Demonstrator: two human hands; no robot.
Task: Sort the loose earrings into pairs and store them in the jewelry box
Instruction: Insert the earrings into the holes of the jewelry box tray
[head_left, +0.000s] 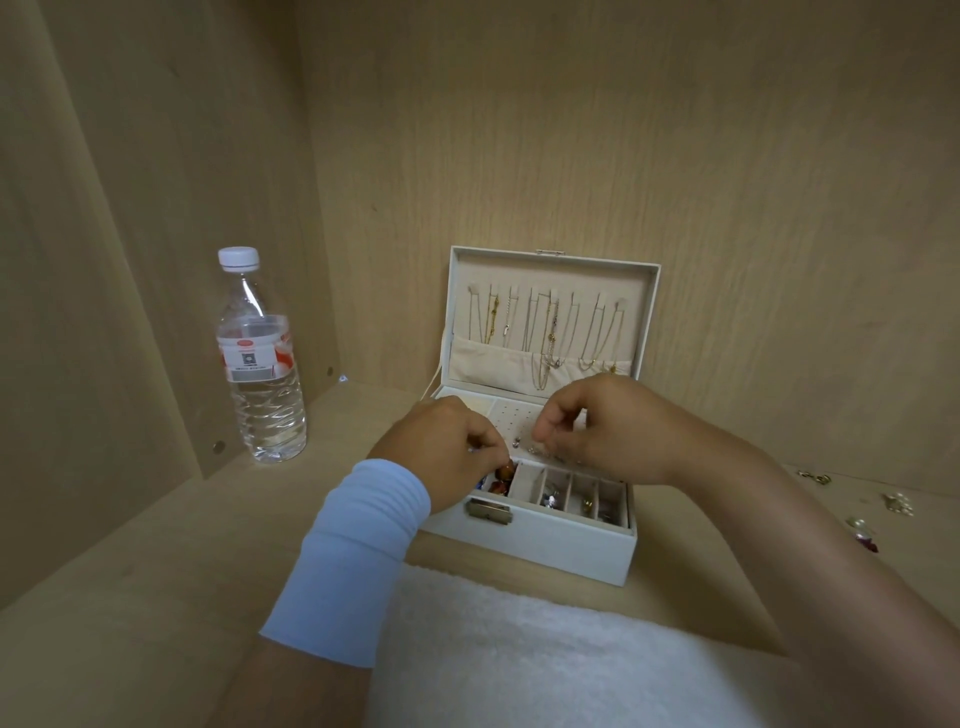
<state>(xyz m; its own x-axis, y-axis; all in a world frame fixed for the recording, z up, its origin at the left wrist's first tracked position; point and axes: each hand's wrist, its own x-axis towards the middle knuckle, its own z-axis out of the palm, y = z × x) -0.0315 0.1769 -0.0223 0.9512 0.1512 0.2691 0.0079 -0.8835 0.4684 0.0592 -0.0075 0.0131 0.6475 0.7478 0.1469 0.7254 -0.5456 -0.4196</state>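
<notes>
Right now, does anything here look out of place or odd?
Mostly the loose earrings: several lie scattered on the wooden shelf to the right of the open jewelry box, not yet stored. A water bottle stands upright at the left, capped, unrelated to the sorting. Nothing looks spilled or broken.

Nothing really readable here tbh. The only print is on the water bottle: its red and white label has a small red oval logo, a square QR-style code and a grey strip of fine print, all too blurry to make out.
</notes>
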